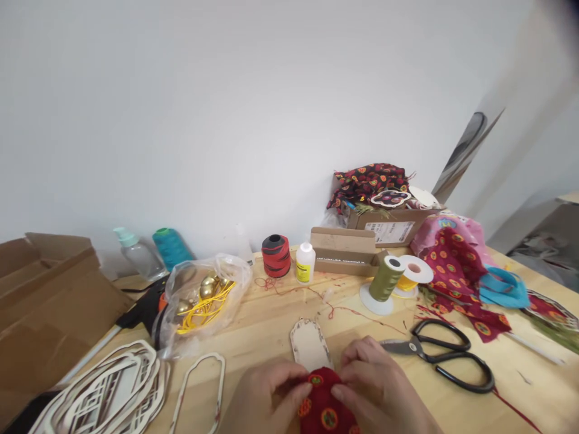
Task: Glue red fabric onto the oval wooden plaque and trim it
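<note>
My left hand pinches the left edge of a dark red patterned cloth piece. On its right edge, my right hand has thumb and fingers closed on the same cloth. Orange and green round motifs cover the fabric, and its lower part runs out of view. Just beyond the cloth lies a pale, scallop-edged tag-shaped piece with dark marks along its rim; the cloth hides its near end. Black-handled scissors lie right of my right hand. Left of my left hand is a thin pale frame.
A stack of pale frames and a bag of gold bells with yellow cord are at left. Behind stand a red thread spool, a glue bottle and a green spool. Cardboard box sits far left; fabric lies right.
</note>
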{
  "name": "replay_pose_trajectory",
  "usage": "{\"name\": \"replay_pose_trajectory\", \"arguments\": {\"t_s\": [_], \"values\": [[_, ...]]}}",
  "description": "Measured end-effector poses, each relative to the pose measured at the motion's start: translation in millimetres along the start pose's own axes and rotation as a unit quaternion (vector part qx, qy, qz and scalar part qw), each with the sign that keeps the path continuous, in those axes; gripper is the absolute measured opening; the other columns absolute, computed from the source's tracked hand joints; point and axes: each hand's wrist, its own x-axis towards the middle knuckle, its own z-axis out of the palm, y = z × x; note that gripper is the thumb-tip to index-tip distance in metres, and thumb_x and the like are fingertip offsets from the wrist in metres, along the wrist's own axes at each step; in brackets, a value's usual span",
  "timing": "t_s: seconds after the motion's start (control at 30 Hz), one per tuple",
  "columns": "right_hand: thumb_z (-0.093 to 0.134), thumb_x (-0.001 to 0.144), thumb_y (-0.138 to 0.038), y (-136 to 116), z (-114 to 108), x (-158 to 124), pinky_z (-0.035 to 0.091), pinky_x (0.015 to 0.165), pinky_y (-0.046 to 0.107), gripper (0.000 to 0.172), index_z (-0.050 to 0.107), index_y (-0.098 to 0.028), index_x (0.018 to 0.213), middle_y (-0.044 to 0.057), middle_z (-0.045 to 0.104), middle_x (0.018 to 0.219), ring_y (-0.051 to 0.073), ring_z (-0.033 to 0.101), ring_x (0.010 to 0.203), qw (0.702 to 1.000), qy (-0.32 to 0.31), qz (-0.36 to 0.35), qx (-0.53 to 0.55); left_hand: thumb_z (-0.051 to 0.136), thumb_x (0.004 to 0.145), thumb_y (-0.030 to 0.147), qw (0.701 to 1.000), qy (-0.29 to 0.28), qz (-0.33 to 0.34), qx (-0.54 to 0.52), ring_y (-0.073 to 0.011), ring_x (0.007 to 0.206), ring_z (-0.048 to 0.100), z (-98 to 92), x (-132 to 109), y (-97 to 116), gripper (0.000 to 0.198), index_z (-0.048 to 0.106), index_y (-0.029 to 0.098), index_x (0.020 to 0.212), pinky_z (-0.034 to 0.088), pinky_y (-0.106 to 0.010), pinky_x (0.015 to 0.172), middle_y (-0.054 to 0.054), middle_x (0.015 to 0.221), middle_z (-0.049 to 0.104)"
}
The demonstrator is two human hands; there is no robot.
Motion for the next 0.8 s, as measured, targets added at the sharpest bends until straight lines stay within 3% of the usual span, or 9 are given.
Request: {"name": "replay_pose_trajectory", "arguments": {"t_s": [0.17, 0.33, 0.8], "values": [[0.067, 0.067, -0.016, 15, 11, 21, 0.044, 0.064, 0.029, 0.013, 0.058, -0.019, 0.059, 0.002, 0.056, 0.073, 0.018, 0.053, 0.073, 0.998, -0.013, 0.067, -0.011, 0.052, 0.072, 0.023, 0.999, 0.037, -0.020, 0.034, -0.0177, 0.064, 0.060, -11.2, 29, 0, 0.016, 0.068, 0.020, 0.077, 0.045, -0.026, 0.061, -0.001, 0.071, 0.068], [0.069, 0.066, -0.017, 21, 10, 41, 0.042, 0.065, 0.031, 0.016, 0.056, -0.019, 0.057, 0.001, 0.055, 0.074, 0.019, 0.052, 0.075, 0.995, -0.025, 0.095, -0.037, 0.054, 0.071, 0.026, 0.997, 0.068, -0.031, 0.022, -0.0186, 0.066, 0.060, -14.2, 45, -6, 0.023, 0.064, 0.018, 0.091, 0.044, -0.028, 0.063, -0.002, 0.072, 0.067], [0.069, 0.064, -0.012, 25, 19, 46, 0.044, 0.059, 0.029, 0.018, 0.056, -0.019, 0.054, -0.001, 0.054, 0.065, 0.017, 0.052, 0.067, 0.993, -0.001, 0.092, -0.079, 0.051, 0.073, 0.020, 0.987, 0.114, 0.005, 0.112, -0.0198, 0.067, 0.058, -8.4, 54, -15, 0.025, 0.063, 0.015, 0.094, 0.045, -0.032, 0.066, -0.003, 0.069, 0.064]]}}
